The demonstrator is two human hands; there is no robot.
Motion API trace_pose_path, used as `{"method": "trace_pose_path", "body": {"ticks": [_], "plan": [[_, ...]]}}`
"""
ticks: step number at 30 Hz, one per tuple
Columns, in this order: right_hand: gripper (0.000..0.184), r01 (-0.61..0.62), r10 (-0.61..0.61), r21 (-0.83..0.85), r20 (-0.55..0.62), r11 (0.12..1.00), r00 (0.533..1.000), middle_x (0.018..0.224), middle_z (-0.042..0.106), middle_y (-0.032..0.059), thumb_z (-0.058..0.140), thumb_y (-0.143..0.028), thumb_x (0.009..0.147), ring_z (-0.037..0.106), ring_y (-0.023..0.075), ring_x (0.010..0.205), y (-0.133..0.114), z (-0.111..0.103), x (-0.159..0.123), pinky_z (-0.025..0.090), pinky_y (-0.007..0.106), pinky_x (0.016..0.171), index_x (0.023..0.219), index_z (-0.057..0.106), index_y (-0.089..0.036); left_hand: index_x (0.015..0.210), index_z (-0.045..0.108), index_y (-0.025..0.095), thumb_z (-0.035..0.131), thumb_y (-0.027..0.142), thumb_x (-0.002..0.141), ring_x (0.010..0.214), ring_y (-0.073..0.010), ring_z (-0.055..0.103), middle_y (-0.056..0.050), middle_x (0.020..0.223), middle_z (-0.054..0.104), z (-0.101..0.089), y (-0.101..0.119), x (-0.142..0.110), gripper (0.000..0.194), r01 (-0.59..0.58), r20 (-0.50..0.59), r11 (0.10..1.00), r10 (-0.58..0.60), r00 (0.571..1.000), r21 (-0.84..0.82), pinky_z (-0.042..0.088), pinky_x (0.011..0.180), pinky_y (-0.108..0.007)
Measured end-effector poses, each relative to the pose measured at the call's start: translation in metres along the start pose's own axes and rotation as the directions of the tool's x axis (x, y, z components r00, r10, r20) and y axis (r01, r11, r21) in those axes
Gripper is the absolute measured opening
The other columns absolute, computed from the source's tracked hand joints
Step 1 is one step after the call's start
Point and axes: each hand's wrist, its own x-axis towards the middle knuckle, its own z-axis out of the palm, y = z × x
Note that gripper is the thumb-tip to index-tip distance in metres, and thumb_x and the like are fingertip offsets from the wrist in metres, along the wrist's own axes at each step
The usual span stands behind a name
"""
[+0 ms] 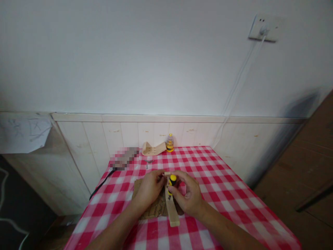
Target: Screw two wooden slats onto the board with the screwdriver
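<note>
A narrow pale wooden strip (173,216) lies lengthwise before me over a piece of brown cardboard (155,210). At its far end my left hand (151,185) is closed on it, fingertips at the strip's left side. My right hand (191,195) grips a short yellow-and-black screwdriver (172,179) between thumb and fingers, its handle pointing up above the strip. The screwdriver's tip is hidden or too small to make out. Small dark spots show on the strip just below the handle.
Beyond my hands lie several small metal screws (149,161). Against the wall stand a curved wooden piece (153,150) and a yellow-capped bottle (170,143). A blurred-out flat object (126,159) with a black strap is on the left of the checked tablecloth (223,211).
</note>
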Motion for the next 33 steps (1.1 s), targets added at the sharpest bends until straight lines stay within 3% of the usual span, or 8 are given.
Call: {"method": "trace_pose_path", "body": {"ticks": [14, 21, 27, 33], "plan": [[0.037, -0.027, 0.027, 0.005, -0.040, 1.000, 0.999, 0.089, 0.071, 0.0012, 0.076, -0.018, 0.079, 0.067, 0.0162, 0.070, 0.001, 0.003, 0.000, 0.057, 0.025, 0.065, 0.112, 0.062, -0.026, 0.111, 0.074, 0.022, 0.058, 0.022, 0.090, 0.090, -0.0206, 0.072, -0.005, 0.099, 0.079, 0.001, -0.001, 0.000, 0.027, 0.008, -0.015, 0.999, -0.008, 1.000, 0.031, 0.046, 0.073, -0.025], [0.036, -0.080, 0.082, 0.039, -0.042, 0.996, 0.996, 0.087, 0.070, 0.0012, 0.074, -0.018, 0.080, 0.066, 0.0163, 0.069, 0.007, 0.004, -0.004, 0.056, 0.026, 0.064, 0.112, 0.059, -0.026, 0.109, 0.073, 0.020, 0.051, 0.024, 0.093, 0.089, -0.0187, 0.071, -0.006, 0.101, 0.078, 0.007, -0.011, 0.005, 0.027, -0.055, -0.022, 0.998, 0.054, 0.998, -0.033, 0.047, 0.074, -0.024], [0.034, -0.172, 0.182, 0.066, -0.225, 0.983, 0.957, 0.088, 0.067, 0.0013, 0.068, -0.018, 0.085, 0.067, 0.0164, 0.074, 0.017, 0.006, -0.005, 0.057, 0.027, 0.067, 0.117, 0.056, -0.025, 0.095, 0.076, 0.021, 0.053, 0.027, 0.093, 0.090, -0.0196, 0.069, -0.006, 0.097, 0.078, 0.010, -0.014, 0.007, 0.023, -0.055, -0.073, 0.996, 0.059, 0.996, 0.067, 0.045, 0.076, -0.025], [0.033, -0.214, 0.234, 0.102, -0.262, 0.971, 0.936, 0.094, 0.068, 0.0027, 0.067, -0.020, 0.088, 0.068, 0.0175, 0.081, 0.019, 0.008, -0.002, 0.058, 0.029, 0.070, 0.119, 0.056, -0.025, 0.096, 0.076, 0.020, 0.054, 0.027, 0.094, 0.089, -0.0196, 0.068, -0.007, 0.097, 0.076, 0.013, -0.018, 0.010, 0.024, -0.064, -0.080, 0.991, 0.073, 0.994, 0.114, 0.043, 0.074, -0.026]]}}
